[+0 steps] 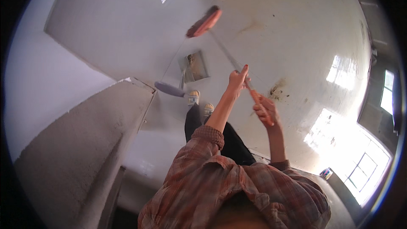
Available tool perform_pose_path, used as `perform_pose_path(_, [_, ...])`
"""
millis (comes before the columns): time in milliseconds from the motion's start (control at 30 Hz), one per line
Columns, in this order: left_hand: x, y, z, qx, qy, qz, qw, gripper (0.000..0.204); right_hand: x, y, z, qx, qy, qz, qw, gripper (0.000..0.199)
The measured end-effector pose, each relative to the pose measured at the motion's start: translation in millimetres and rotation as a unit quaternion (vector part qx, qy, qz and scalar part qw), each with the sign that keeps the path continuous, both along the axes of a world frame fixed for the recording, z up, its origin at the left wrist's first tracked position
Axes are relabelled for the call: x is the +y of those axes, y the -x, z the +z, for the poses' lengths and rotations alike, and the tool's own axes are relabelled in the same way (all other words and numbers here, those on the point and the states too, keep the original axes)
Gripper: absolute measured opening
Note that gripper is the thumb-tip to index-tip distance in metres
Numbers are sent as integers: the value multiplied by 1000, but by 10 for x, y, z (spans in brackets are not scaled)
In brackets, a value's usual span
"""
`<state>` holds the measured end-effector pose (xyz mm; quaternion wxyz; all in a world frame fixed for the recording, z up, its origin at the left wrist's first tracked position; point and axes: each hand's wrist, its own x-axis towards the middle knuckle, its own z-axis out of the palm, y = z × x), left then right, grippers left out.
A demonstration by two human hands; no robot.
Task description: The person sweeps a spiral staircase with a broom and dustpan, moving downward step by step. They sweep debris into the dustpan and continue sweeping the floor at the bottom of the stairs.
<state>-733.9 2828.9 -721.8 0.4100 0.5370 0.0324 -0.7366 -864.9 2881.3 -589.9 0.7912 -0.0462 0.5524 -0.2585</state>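
Note:
I hold a long-handled broom with both hands. Its orange head with dark bristles [204,22] rests on the pale floor [296,29] far ahead of me. My left hand [237,78] grips the metal shaft higher up. My right hand [266,110] is closed on the orange grip at the handle's end. A grey dustpan [193,65] with dirt in it stands upright on the floor just left of the shaft, close to my feet in light shoes [199,101].
A rough concrete wall [85,144] rises at the left, with a grey oval object [169,89] beside its corner. A dark dirt patch [277,89] marks the floor near my hands. A small can [326,172] and a bright window [364,165] are at the lower right.

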Motion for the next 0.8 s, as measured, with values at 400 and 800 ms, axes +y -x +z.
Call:
perform_pose_path(400, [-957, 144, -559, -144, -74, -176, 971, 11, -811, -13, -832, -30, 27, -35, 999, 37])
perform_pose_path(800, [-1630, 3700, -670, 67, -55, -242, 966, 13, -1466, 2854, -204, 140, -6, -62, 988, 49])
